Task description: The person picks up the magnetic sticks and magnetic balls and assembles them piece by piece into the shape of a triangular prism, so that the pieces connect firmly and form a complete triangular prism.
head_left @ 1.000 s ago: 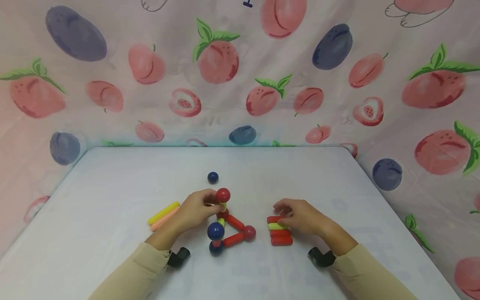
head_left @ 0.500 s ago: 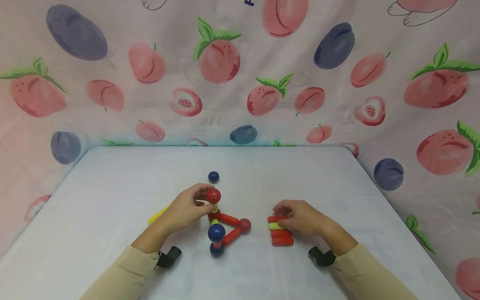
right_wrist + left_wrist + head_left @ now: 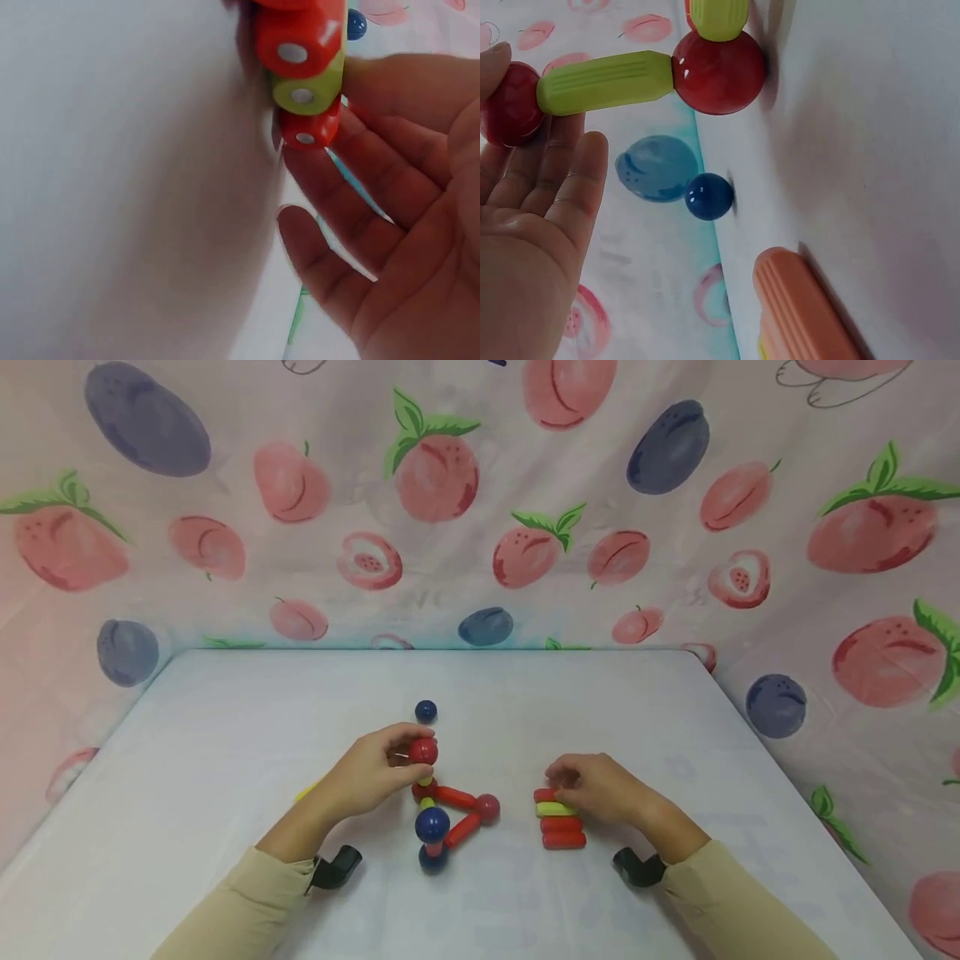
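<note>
My left hand (image 3: 367, 777) holds a red ball (image 3: 510, 105) between thumb and fingers. That ball tops an upright yellow-green magnetic rod (image 3: 607, 82), which stands on a lower red ball (image 3: 720, 71). This is one corner of a triangle of rods and balls, with red rods (image 3: 462, 831) meeting at a pinkish-red ball (image 3: 487, 808). At the near corner a blue ball (image 3: 432, 825) stands on a short rod above a darker ball (image 3: 432, 858). My right hand (image 3: 607, 789) has loosely bent fingers touching the far red rod (image 3: 309, 131) of a row; its thumb lies close to the yellow-green rod (image 3: 304, 94).
A loose blue ball (image 3: 426, 712) lies beyond the left hand. An orange rod (image 3: 802, 307) and a yellow rod (image 3: 306, 793) lie mostly behind the left wrist. The white table (image 3: 675, 710) ends at a fruit-print cloth (image 3: 465, 560).
My left hand has shifted left, drawing the tall red-ball corner with it, so the triangle has turned slightly. My right hand has barely moved; its thumb lifts slightly off the yellow-green rod.
</note>
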`<state>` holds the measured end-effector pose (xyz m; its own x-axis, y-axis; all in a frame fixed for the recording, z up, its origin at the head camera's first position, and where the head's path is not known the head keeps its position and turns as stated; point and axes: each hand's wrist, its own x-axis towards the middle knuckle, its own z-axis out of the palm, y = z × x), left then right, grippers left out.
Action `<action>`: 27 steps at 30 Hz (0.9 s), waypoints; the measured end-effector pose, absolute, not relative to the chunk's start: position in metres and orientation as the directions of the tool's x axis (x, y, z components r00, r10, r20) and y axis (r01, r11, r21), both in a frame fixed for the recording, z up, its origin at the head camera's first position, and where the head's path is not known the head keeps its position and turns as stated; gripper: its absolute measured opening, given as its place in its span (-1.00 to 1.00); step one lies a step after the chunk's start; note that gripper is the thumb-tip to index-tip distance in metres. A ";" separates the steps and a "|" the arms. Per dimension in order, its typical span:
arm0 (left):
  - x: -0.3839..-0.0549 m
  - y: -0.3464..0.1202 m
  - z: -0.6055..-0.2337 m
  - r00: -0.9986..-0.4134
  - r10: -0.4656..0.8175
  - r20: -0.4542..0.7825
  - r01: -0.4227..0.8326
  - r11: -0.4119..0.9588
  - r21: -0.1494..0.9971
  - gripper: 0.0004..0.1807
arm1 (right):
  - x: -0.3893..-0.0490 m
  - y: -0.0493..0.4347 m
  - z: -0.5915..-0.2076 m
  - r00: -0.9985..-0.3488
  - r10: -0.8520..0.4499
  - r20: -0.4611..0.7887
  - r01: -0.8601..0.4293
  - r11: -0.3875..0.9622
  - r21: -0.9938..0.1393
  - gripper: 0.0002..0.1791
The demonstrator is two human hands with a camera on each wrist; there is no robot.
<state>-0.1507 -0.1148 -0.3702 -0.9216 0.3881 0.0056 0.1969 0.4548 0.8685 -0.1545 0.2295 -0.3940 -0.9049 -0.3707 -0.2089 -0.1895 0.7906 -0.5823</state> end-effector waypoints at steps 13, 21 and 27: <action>-0.141 -0.128 -0.369 -0.936 0.352 -0.001 0.177 0.472 0.863 -0.52 | -0.163 0.216 -0.395 -0.908 -0.352 -0.226 -0.181 0.818 -0.547 -0.66; -0.133 -0.133 -0.367 -0.944 0.329 0.009 0.175 0.481 0.859 -0.52 | -0.164 0.209 -0.394 -0.933 -0.311 -0.180 -0.161 0.810 -0.565 -0.57; -0.130 -0.136 -0.367 -0.945 0.328 0.020 0.179 0.464 0.868 -0.52 | -0.161 0.198 -0.385 -0.920 -0.391 -0.007 -0.292 0.698 -0.654 -0.60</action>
<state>-0.1303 -0.1359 -0.3666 -0.9446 0.3276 0.0199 0.1792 0.4640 0.8675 -0.1614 0.1977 -0.3847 -0.9202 -0.3915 -0.0067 -0.2922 0.6979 -0.6539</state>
